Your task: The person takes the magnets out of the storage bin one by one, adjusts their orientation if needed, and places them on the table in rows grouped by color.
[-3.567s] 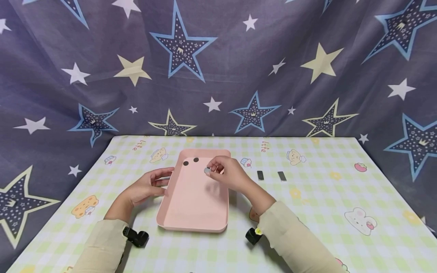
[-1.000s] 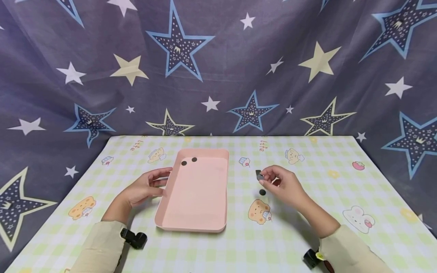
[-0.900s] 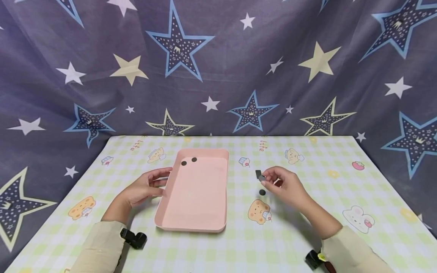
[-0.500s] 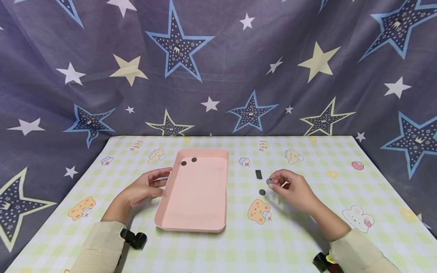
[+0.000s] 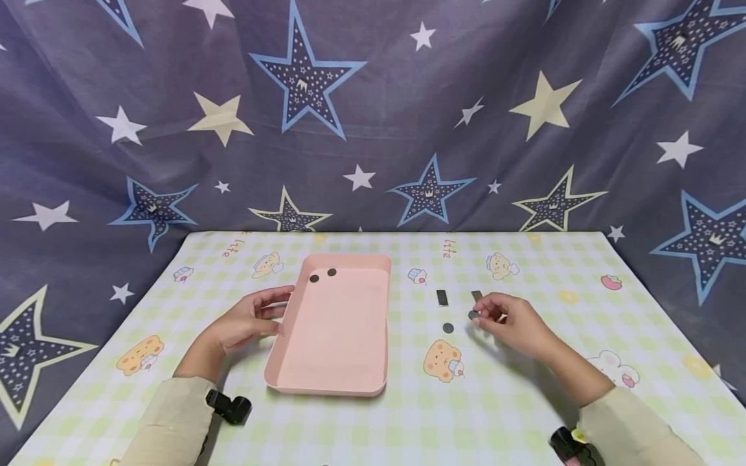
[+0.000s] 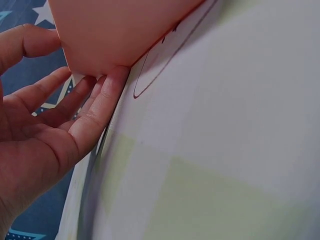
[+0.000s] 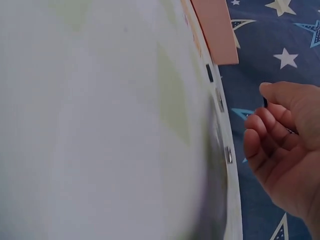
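Note:
In the head view my right hand (image 5: 515, 323) pinches a small dark round disc (image 5: 474, 315) between thumb and index finger, right of the tray. The right wrist view shows that disc (image 7: 265, 102) edge-on, as a thin dark line. A second disc (image 5: 448, 328) lies on the table, left of the hand. Two more discs, one of them the nearer disc (image 5: 315, 279), are in the pink tray (image 5: 329, 343) at its far left corner. My left hand (image 5: 250, 317) touches the tray's left wall with its fingers extended; the left wrist view shows these fingers (image 6: 100, 102) against it.
Beyond the discs lie two small dark rectangular blocks, the left block (image 5: 442, 298) and the right block (image 5: 477, 296), partly hidden by my right hand. A checked cloth with cartoon prints covers the table (image 5: 204, 291). A starry curtain (image 5: 373, 129) hangs behind.
My right hand has moved from above the tray to its right, pinching a disc; lately it drifts rightward past the left block towards the right one. My left hand stays at the tray.

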Available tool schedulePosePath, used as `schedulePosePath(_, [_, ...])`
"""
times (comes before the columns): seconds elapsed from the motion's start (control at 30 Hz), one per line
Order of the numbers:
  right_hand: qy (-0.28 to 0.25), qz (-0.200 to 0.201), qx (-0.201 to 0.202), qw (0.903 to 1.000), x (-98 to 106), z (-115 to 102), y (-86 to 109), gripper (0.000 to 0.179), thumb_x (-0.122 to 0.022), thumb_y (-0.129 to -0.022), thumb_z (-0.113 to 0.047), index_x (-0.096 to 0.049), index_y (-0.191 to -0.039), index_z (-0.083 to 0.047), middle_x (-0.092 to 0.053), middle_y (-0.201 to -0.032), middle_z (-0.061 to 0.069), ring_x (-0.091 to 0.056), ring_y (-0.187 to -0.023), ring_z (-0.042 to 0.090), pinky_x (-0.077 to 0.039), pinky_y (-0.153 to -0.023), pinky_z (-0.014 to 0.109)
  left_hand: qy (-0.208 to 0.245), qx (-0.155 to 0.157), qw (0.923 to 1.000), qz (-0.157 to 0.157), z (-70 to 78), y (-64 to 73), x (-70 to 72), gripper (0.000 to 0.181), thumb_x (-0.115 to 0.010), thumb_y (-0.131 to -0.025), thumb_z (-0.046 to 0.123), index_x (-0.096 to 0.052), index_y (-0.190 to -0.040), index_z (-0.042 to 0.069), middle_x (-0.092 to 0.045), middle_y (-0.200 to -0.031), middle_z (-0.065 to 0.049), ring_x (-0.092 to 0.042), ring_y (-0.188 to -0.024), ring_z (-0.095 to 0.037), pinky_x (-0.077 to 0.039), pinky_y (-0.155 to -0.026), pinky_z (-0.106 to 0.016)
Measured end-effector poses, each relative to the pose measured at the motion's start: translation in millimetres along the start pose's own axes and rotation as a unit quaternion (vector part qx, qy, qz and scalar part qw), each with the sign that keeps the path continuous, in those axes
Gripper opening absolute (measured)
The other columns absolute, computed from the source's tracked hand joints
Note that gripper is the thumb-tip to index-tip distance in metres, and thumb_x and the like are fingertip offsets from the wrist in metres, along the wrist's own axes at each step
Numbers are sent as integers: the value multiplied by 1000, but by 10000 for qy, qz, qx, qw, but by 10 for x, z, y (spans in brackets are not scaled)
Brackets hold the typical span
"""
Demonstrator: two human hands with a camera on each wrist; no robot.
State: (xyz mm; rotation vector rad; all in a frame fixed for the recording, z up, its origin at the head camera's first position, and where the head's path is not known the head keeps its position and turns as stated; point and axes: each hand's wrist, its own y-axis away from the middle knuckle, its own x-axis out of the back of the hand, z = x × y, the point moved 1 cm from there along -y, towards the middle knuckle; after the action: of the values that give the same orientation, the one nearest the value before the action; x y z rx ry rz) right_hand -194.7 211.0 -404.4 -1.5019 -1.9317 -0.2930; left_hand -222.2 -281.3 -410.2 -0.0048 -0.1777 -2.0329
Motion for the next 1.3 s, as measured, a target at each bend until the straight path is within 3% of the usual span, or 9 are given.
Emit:
schedulePosePath(0.13, [202, -266, -119, 9994, 27, 69, -5, 10, -72, -86, -2, -67, -95, -3, -59, -76, -1, -53, -66, 12, -45, -54, 21, -8, 2, 10000, 4, -1, 3, -1, 83, -69, -79, -8, -26, -150, -7, -32, -149, -31, -48, -127, -35, -53, -88, -35])
schedulePosePath(0.37, [633, -649, 43, 9959, 48, 155, -6, 10, -74, -85, -4, -66, -89, -7, -54, -70, -4, -45, -60, 8, -39, -55, 23, -31, 17, 10000, 15, 1, 0, -4, 83, -69, -80, -8, -26, -150, -7, -32, -148, -31, -49, -126, -34, -53, -88, -35])
schedulePosePath(0.63, [838, -815, 85, 9931, 40, 185, -13, 12, -75, -83, -4, -66, -88, -10, -51, -68, -6, -44, -59, 7, -38, -55, 23, -3, 67, 10000, 22, 3, 4, -5, 83, -69, -79, -9, -25, -150, -7, -32, -149, -31, -49, -127, -35, -53, -88, -35])
schedulePosePath(0.9, [796, -857, -22, 9931, 45, 172, -15, 13, -76, -83, -5, -68, -92, -9, -52, -69, -4, -44, -59, 8, -38, -54, 23, -14, 70, 10000, 36, 4, -4, -3, 83, -68, -80, -10, -25, -150, -7, -32, -149, -30, -48, -127, -35, -53, -88, -35])
schedulePosePath(1.3, [656, -407, -81, 9970, 56, 71, -16, 20, -80, -80, -7, -69, -96, -7, -59, -75, -4, -50, -64, 12, -44, -56, 24, 15, 51, 10000, 7, -6, -8, 13, 84, -68, -79, -10, -24, -150, -8, -31, -149, -30, -49, -126, -33, -53, -88, -35])
